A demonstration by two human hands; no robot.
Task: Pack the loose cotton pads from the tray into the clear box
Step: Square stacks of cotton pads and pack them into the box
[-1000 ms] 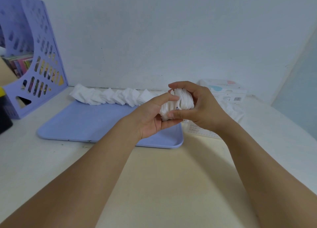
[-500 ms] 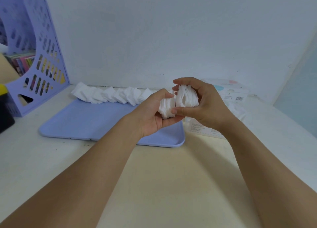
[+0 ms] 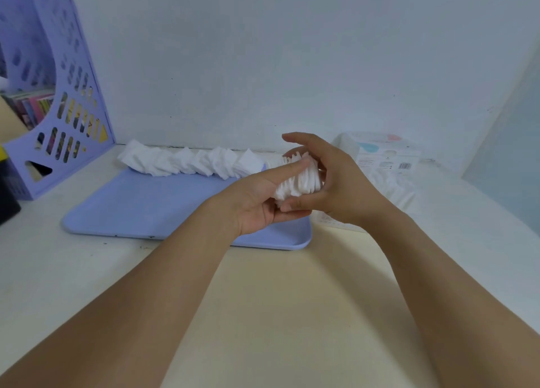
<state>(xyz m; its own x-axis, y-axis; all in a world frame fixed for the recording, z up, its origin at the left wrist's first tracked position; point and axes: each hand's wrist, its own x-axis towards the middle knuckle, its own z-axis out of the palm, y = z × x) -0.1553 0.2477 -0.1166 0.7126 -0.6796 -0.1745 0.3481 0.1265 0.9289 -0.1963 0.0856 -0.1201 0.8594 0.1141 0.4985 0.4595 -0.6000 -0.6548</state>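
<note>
Both hands hold one stack of white cotton pads (image 3: pixel 299 180) above the right end of the blue tray (image 3: pixel 146 209). My left hand (image 3: pixel 257 200) cups the stack from below and left, thumb lying along its top. My right hand (image 3: pixel 336 183) grips it from the right, thumb under it and fingers arched over it. A row of loose cotton pads (image 3: pixel 187 161) lies along the tray's far edge. The clear box (image 3: pixel 388 180) stands right of the tray with pads inside, partly hidden behind my right hand.
A purple perforated file holder (image 3: pixel 67 101) with books stands at the far left by the wall. A black and yellow object (image 3: pixel 5 195) sits at the left edge. The pale tabletop (image 3: pixel 277 294) spreads in front of the tray.
The stack has shifted slightly in my hands. My right fingers have lifted and spread over its top, and my left thumb now lies along the pads.
</note>
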